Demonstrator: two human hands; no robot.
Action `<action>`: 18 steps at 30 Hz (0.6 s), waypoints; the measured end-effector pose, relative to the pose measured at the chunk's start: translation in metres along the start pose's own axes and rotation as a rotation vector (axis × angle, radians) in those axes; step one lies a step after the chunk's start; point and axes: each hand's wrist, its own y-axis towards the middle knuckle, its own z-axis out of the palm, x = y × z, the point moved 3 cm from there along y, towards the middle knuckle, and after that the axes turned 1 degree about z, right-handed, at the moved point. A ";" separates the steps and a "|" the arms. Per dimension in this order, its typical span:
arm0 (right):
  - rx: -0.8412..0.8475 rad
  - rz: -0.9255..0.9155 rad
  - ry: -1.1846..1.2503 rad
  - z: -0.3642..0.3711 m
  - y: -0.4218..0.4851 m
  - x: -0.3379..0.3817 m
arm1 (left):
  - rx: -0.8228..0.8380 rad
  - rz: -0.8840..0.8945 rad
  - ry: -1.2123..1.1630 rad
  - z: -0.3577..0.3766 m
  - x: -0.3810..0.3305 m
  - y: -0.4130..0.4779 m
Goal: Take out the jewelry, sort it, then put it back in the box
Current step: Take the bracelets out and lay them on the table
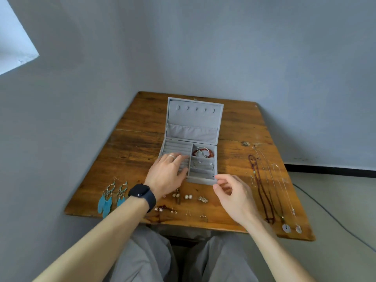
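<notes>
Your left hand (165,174) flat, unclenched on jewelry box (189,159) ring rolls | right hand (232,193) loosely curled, empty, at box's front corner | earrings (114,195) before box, necklaces (270,186) right.

The left hand (165,174) lies over the near part of the ring-roll section in the open grey velvet jewelry box (191,151), so those near rolls are hidden, and it cannot be told if the fingertips hold anything. The same hand and its black wristwatch (142,195) cover some small earrings on the brown wooden desk (132,151). The right hand (232,195) hides the near right corner of the box; whether its thumb and forefinger pinch something is too small to tell. The small stud earrings (188,212) near the desk's near edge are too tiny to identify. The thin silver chains (282,186) on the right are faint.
</notes>
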 end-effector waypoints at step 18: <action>0.044 0.081 -0.556 0.038 0.150 0.000 | 0.190 -0.119 0.068 0.048 0.022 0.050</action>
